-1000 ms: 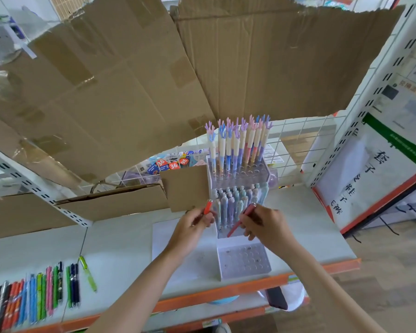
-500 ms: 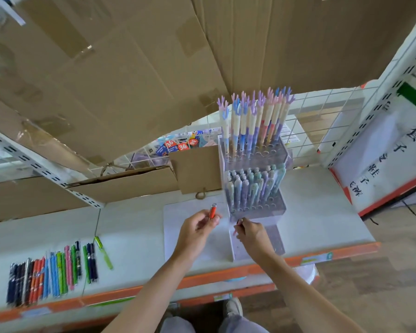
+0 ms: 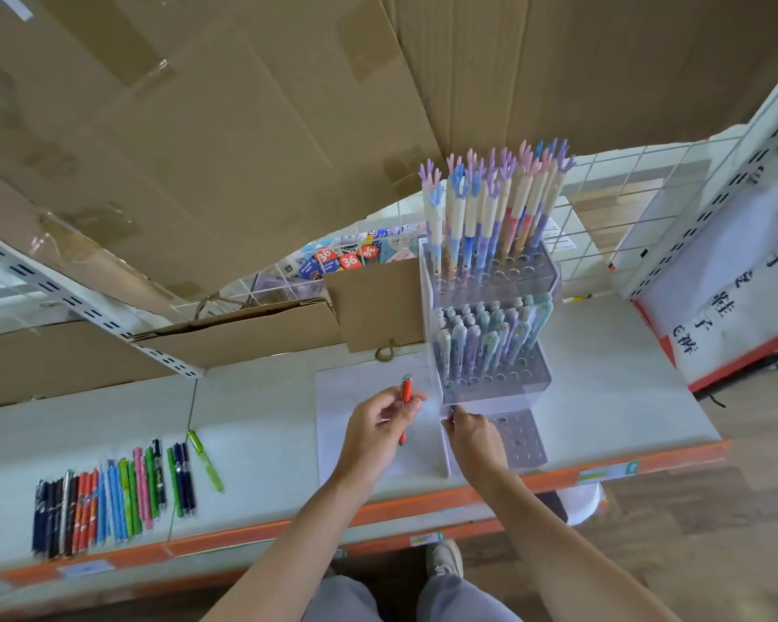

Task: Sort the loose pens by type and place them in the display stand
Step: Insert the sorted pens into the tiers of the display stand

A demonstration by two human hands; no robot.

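Left hand [image 3: 380,424] pinches a red pen [image 3: 405,404] in curled fingers, long axis near upright, clicker end up, tip down by the palm. The stand [image 3: 490,352] sits just to its right, and its lowest tier [image 3: 519,435] of open holes lies right beside the right hand [image 3: 472,435], so that hand is nearer. The right fingers are curled at the tier's near-left corner; something small may be pinched there, I cannot tell. Upper tiers are packed with pens. The loose pens [image 3: 113,500] lie in a row well apart to the left on the surface [image 3: 261,424], with open room between.
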